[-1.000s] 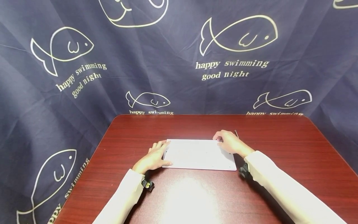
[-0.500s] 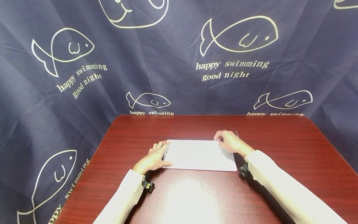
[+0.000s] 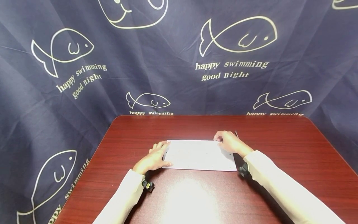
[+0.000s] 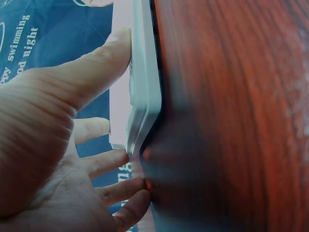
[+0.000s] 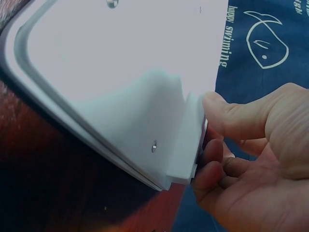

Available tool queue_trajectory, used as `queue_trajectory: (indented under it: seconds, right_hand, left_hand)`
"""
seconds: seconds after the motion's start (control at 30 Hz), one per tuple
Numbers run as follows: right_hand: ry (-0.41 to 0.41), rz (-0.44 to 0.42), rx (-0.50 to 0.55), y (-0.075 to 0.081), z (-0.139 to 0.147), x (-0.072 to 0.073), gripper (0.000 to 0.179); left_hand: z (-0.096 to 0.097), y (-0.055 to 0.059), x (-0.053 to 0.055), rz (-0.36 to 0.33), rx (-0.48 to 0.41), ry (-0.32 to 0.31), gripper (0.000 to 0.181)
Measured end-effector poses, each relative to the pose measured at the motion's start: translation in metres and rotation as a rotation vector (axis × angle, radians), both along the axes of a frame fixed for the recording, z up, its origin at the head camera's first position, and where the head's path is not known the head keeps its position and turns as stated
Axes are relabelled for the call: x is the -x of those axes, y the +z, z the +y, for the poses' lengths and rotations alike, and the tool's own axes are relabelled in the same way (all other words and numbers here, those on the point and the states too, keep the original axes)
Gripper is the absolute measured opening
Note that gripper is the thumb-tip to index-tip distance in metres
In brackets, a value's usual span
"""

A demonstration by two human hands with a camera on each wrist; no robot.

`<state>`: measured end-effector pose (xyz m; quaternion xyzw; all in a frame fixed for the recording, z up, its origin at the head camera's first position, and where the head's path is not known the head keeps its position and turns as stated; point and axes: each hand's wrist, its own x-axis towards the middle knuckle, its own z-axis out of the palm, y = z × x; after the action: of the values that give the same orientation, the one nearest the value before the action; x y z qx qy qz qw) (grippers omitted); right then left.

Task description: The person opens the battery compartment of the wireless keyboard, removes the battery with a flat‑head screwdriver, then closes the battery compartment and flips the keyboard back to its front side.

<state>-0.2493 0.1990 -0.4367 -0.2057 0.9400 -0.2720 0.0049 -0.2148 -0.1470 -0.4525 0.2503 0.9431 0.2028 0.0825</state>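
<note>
Your right hand [image 3: 229,141] pinches the far edge of the white panel [image 3: 198,155] near its right end, thumb against the raised ridge [image 5: 186,145] and fingers curled behind it. Your left hand [image 3: 153,158] lies spread at the panel's left end, its thumb on the panel and its fingers fairly straight. The panel lies flat on the counter [image 3: 134,130], screw side up, between your hands. If you pull on that ridge while the left hand bears only lightly, the panel could swivel or slide; too hard a pinch might slip off the smooth edge. Just past your right hand, a thin dark object [image 3: 236,133], mostly hidden, might get knocked. No brand or label is readable on the panel; the cloth [image 3: 179,56] behind repeats "happy swimming" and "good night".
</note>
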Motion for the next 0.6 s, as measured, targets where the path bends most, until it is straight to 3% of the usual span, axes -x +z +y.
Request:
queue_trajectory:
  seconds: [0.37,0.6]
  right_hand:
    - [-0.011,-0.029,-0.019,0.0015,-0.0002,0.0009,0.02]
    - [0.025,-0.001,0.004,-0.0001,0.0058,0.0024,0.022]
  left_hand:
    - [-0.0016,-0.0009,-0.0006,0.006,-0.011,-0.004,0.089]
    - [-0.0007,-0.002,-0.0001,0.009,-0.009,-0.002,0.088]
